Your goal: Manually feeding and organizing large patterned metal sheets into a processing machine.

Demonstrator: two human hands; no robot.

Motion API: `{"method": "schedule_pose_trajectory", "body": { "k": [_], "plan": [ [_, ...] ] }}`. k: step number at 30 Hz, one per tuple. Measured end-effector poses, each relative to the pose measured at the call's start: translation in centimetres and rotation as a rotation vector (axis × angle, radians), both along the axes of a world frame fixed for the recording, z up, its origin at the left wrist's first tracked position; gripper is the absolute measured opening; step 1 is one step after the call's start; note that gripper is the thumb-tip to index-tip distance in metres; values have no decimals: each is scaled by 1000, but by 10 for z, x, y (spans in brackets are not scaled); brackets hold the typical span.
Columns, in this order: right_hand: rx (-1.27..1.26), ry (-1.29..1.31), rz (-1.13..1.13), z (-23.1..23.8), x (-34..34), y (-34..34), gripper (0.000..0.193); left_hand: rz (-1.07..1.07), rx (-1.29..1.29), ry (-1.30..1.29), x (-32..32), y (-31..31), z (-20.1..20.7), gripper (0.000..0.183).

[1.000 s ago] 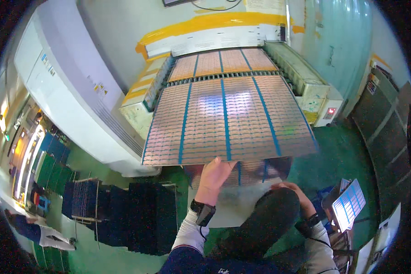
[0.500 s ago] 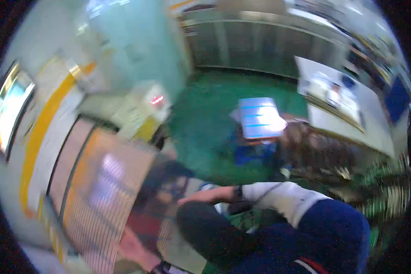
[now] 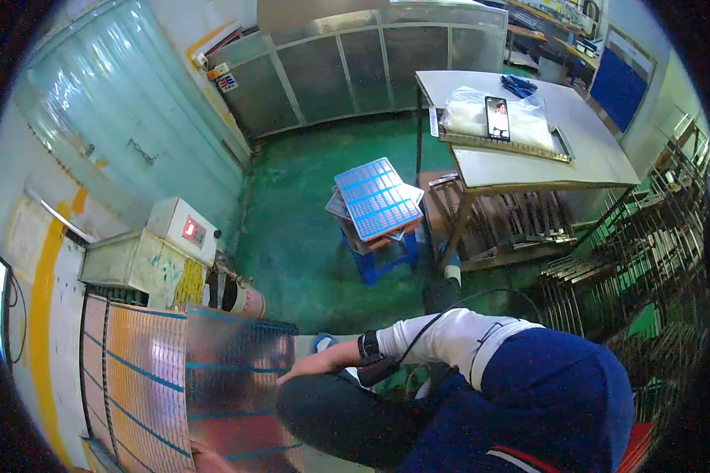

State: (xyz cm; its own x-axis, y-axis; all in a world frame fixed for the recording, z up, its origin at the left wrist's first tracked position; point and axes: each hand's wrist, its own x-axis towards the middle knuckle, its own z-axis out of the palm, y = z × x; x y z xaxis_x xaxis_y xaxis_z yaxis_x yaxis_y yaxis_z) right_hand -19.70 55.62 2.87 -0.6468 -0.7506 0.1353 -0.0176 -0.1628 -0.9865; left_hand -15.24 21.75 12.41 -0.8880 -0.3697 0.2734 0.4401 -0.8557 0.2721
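Note:
A dark, shiny panel with blue bands (image 3: 233, 390) lies low at the left, in front of my bent knee. Its surface has fine lines and reflections. My left hand (image 3: 209, 459) is at the panel's near left edge, fingers closed on it; the lower picture border cuts off most of this hand. My right hand (image 3: 312, 367) reaches past my knee to the panel's right edge, and its fingertips are partly hidden there. Directly left of the dark panel is a copper-coloured panel (image 3: 146, 374) with similar blue bands.
A white control box (image 3: 183, 229) with a red display stands beyond the panels, near a pail (image 3: 244, 298). Blue-and-white perforated trays (image 3: 377, 197) sit on a blue stool (image 3: 371, 264). Right of them is a white table (image 3: 521, 169) carrying a phone (image 3: 497, 118). Metal racks (image 3: 631, 272) crowd the right.
My view has turned and steadied, so the stool and table appear farther left. More of the dark panel shows between my hands. My left hand sits lower in the picture.

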Motion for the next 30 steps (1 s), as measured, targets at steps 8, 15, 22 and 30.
{"method": "schedule_pose_trajectory", "body": {
  "k": [8, 15, 22, 30],
  "plan": [
    [79, -289, 12, -10, -6, 16, 48, 7, -59, -20, -24, 4, 0, 36],
    [55, -366, 53, -13, -8, 10, 49, -4, -91, -31, -35, -5, 0, 37],
    [148, 138, 8, -97, -35, 21, 52, -61, -104, -32, -53, 16, -3, 37],
    [155, 40, 113, -20, -15, 21, 60, 15, -124, -51, -54, -40, -3, 38]
  ]
}}
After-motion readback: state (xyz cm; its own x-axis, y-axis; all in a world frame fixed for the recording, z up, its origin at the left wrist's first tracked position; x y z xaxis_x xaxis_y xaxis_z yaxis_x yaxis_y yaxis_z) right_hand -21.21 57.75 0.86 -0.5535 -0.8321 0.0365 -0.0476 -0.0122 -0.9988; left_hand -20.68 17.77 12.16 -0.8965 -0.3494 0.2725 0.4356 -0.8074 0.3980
